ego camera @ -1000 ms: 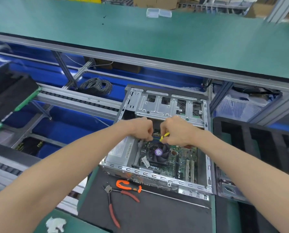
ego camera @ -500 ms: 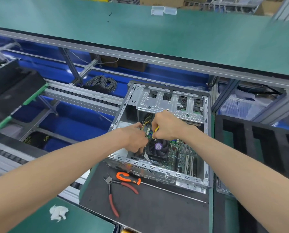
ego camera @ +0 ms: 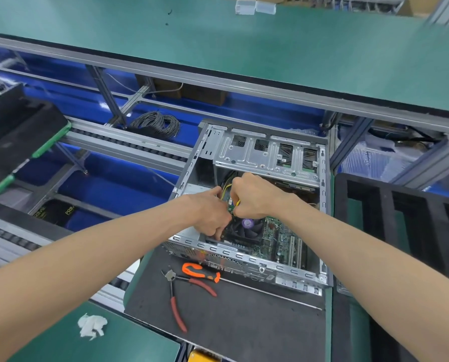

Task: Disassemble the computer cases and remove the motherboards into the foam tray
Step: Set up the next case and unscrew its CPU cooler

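The green motherboard (ego camera: 278, 239), with its black cooling fan bearing a purple centre label (ego camera: 245, 228), sits bolted flat in the floor of the open silver sheet-metal computer case (ego camera: 244, 254), which lies on its side on a dark grey work mat (ego camera: 244, 317) so the board faces up toward the person. Both hands meet just above the fan. The right hand (ego camera: 254, 197) has its fingers curled tight around the yellow-and-black power wires (ego camera: 227, 186) that come down from under the silver drive cage (ego camera: 267, 158), most likely gripping the plug to pull it free of the board. The left hand (ego camera: 210, 212) has its fingers bent down against the board edge beside the fan; it seems to brace the board or press a latch, but whether it actually pinches anything is hidden by its own knuckles, so I cannot tell.

The black foam tray (ego camera: 406, 220) with deep slots waits just right of the case, close enough to receive the board in one short move. Red-handled side cutters (ego camera: 176, 299) and an orange-handled tool (ego camera: 197, 271) lie on the mat in front of the case, within easy reach. A crumpled white tissue (ego camera: 91, 326) rests on the green bench surface (ego camera: 61, 340) at lower left.

Cables are being cleared; the board is not yet out.
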Action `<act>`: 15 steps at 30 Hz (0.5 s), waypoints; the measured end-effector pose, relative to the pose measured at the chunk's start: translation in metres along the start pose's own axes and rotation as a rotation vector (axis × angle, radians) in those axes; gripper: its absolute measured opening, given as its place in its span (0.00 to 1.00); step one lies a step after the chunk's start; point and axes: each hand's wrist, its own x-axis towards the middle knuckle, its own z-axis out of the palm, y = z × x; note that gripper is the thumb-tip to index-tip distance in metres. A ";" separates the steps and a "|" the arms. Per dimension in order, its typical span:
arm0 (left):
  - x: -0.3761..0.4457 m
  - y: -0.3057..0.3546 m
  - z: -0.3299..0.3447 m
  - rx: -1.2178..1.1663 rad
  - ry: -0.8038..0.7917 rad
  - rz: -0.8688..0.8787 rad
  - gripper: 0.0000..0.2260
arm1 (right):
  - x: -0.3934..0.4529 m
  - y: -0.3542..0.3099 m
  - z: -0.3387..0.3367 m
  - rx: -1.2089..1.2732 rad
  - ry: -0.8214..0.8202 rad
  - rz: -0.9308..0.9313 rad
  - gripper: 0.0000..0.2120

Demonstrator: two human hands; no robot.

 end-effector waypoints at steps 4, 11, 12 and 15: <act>0.000 -0.003 0.003 -0.050 0.035 0.026 0.16 | -0.001 -0.015 -0.002 -0.072 -0.004 -0.084 0.15; -0.020 -0.022 0.022 -0.077 0.333 0.071 0.18 | 0.002 -0.019 0.002 -0.155 -0.079 -0.129 0.09; -0.022 -0.025 0.024 -0.111 0.382 0.077 0.17 | 0.001 -0.021 0.001 -0.165 -0.085 -0.121 0.07; -0.029 -0.029 0.026 -0.351 0.534 0.081 0.14 | -0.003 -0.032 0.002 -0.243 -0.086 -0.116 0.10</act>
